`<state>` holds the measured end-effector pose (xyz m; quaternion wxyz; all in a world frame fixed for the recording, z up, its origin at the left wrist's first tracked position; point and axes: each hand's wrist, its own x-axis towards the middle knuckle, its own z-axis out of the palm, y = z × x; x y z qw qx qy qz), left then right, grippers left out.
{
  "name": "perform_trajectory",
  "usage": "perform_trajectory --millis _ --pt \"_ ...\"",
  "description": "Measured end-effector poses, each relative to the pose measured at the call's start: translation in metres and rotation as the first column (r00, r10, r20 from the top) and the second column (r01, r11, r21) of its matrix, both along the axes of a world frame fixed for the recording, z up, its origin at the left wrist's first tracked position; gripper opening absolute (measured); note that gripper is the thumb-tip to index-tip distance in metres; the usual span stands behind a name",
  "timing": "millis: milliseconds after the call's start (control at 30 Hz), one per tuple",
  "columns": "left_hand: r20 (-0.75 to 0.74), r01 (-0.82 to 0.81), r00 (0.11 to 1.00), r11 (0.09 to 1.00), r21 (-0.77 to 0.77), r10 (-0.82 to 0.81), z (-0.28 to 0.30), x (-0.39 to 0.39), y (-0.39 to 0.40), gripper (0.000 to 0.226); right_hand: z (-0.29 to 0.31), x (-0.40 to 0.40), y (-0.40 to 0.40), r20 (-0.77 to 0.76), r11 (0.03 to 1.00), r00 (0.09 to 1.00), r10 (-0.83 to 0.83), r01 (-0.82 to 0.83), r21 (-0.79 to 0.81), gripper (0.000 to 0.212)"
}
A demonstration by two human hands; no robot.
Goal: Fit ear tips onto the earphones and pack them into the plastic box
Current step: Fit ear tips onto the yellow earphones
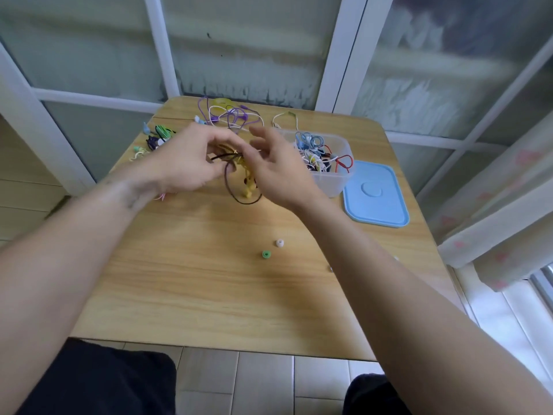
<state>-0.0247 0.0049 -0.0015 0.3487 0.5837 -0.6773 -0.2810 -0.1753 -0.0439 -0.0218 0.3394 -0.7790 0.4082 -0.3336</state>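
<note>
Both hands are raised over the middle of the wooden table (pixel 209 280). My left hand (pixel 185 163) grips a bundle of yellow and brown earphones (pixel 244 181) whose cord loops hang down between the hands. My right hand (pixel 275 166) pinches the same cords at the top, its other fingers spread. A clear plastic box (pixel 341 181) with several coiled earphones inside stands just right of my right hand. Two loose ear tips lie on the table nearer to me: a green ear tip (pixel 266 254) and a white ear tip (pixel 279 243).
The box's blue lid (pixel 375 194) lies flat to the right of the box. Purple and cream earphones (pixel 230 115) lie tangled at the table's far edge, with more earphones (pixel 158 136) at the far left. A window and a curtain (pixel 493 205) stand behind and to the right.
</note>
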Motion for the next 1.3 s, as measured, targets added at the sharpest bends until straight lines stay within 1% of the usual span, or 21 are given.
perform_trajectory --millis 67,133,167,267,300,333,433,500,600,633,667,733,800,867,967,1033,1067,1133,1200,1233,1300 --pt "-0.075 0.014 0.997 1.000 -0.021 -0.015 -0.003 0.003 0.000 0.040 0.002 0.003 -0.006 -0.033 1.000 0.999 0.011 -0.011 -0.004 0.029" --pt "-0.129 -0.011 0.992 0.999 -0.039 0.006 -0.009 0.005 -0.001 0.045 0.004 0.002 -0.009 -0.069 0.999 0.997 0.041 -0.043 -0.027 0.020" --pt "-0.156 -0.030 0.988 0.998 -0.051 0.022 -0.012 0.006 -0.001 0.047 0.006 0.001 -0.009 -0.074 0.999 0.996 0.048 -0.049 -0.005 0.021" --pt "-0.237 -0.098 0.969 0.990 -0.101 0.072 -0.015 0.003 -0.002 0.048 0.011 -0.005 -0.009 -0.081 0.991 0.996 0.030 -0.019 0.136 0.044" --pt "-0.255 -0.121 0.963 0.986 -0.112 0.089 -0.016 0.003 -0.002 0.047 0.012 -0.007 -0.008 -0.087 0.987 0.996 0.033 -0.018 0.160 0.047" --pt "-0.267 -0.140 0.958 0.983 -0.123 0.103 -0.017 0.003 -0.003 0.047 0.013 -0.008 -0.007 -0.089 0.986 0.995 0.041 -0.026 0.162 0.043" --pt "-0.257 -0.181 0.956 0.972 -0.149 0.138 -0.021 0.002 -0.004 0.047 0.012 -0.010 -0.002 -0.092 0.995 0.995 0.029 -0.020 0.096 0.014" --pt "-0.212 -0.213 0.962 0.960 -0.180 0.174 -0.024 0.003 -0.003 0.041 0.009 -0.008 0.001 -0.047 0.994 0.998 -0.045 0.049 0.098 0.019" --pt "-0.084 -0.280 0.960 0.921 -0.271 0.267 -0.027 0.002 -0.003 0.016 0.003 -0.007 0.004 0.072 0.981 0.985 -0.156 0.146 0.125 0.026" --pt "-0.080 -0.300 0.954 0.913 -0.277 0.289 -0.028 0.001 -0.003 0.008 0.001 -0.006 0.005 0.104 0.979 0.979 -0.173 0.159 0.126 0.027" --pt "-0.100 -0.307 0.952 0.914 -0.265 0.290 -0.028 -0.001 -0.002 0.005 -0.001 -0.006 0.006 0.127 0.978 0.976 -0.178 0.162 0.130 0.027" --pt "-0.130 -0.268 0.961 0.940 -0.210 0.245 -0.028 -0.003 0.001 0.013 -0.002 -0.006 0.009 0.153 0.979 0.974 -0.167 0.145 0.143 0.023" --pt "-0.118 -0.206 0.975 0.963 -0.173 0.187 -0.027 -0.005 0.006 0.013 -0.003 -0.007 0.009 0.206 0.980 0.968 -0.146 0.113 0.164 0.017" --pt "-0.153 -0.162 0.979 0.974 -0.161 0.137 -0.025 -0.005 0.009 0.013 -0.001 -0.010 0.011 0.260 0.977 0.956 -0.137 0.087 0.195 0.020" --pt "-0.248 -0.182 0.960 0.965 -0.188 0.133 -0.024 -0.003 0.009 0.016 -0.001 -0.014 0.012 0.344 0.958 0.924 -0.165 0.068 0.278 0.023" --pt "-0.275 -0.207 0.949 0.963 -0.170 0.155 -0.024 -0.001 0.007 0.017 -0.003 -0.015 0.010 0.408 0.935 0.893 -0.189 0.036 0.353 0.022" --pt "-0.297 -0.191 0.944 0.973 -0.132 0.145 -0.024 0.000 0.007 0.024 -0.004 -0.015 0.010 0.439 0.921 0.876 -0.198 0.013 0.389 0.019" --pt "-0.397 -0.110 0.914 0.993 -0.034 0.088 -0.025 0.002 0.007 0.039 -0.007 -0.015 0.009 0.466 0.910 0.857 -0.220 0.009 0.413 0.012" --pt "-0.452 -0.064 0.890 0.998 -0.005 0.055 -0.024 0.004 0.009 0.050 -0.009 -0.016 0.008 0.466 0.918 0.852 -0.241 0.044 0.394 0.016" --pt "-0.424 -0.069 0.904 0.997 -0.027 0.051 -0.023 0.003 0.009 0.048 -0.009 -0.017 0.008 0.475 0.922 0.845 -0.246 0.053 0.383 0.018" --pt "-0.297 -0.126 0.951 0.986 -0.113 0.088 -0.023 0.001 0.011 0.033 -0.008 -0.019 0.007 0.508 0.925 0.819 -0.265 0.067 0.375 0.020"
